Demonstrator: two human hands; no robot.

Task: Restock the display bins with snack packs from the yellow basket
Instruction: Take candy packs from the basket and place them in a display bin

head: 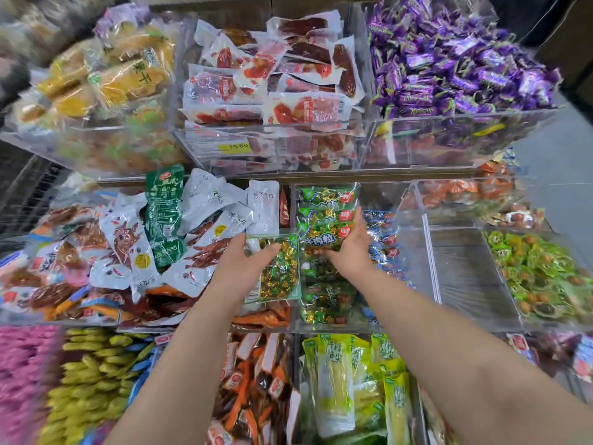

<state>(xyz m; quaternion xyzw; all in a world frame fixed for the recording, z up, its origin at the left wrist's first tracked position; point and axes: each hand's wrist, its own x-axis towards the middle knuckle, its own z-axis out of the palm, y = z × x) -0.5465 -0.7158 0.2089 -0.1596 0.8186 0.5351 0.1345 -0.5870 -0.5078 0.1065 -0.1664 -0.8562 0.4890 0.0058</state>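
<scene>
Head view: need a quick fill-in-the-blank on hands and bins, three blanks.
1. The left hand grips a clear pack of gold and ____ candies.
2. The sweets in the top right bin are ____.
3. The right hand grips a green pack in the ____ row of bins.
Missing words: green; purple; middle.

We see a stepped shelf (385,175) carrying clear bins (321,155) set side by side, walls touching. On the top step, three hold yellow packs (128,75), red-and-white packs (288,104) and purple sweets (449,65). One step down, bins hold white pouches (205,200), green packs (325,216) and green-wrapped sweets (539,271); the lowest holds orange packs (253,380)
</scene>
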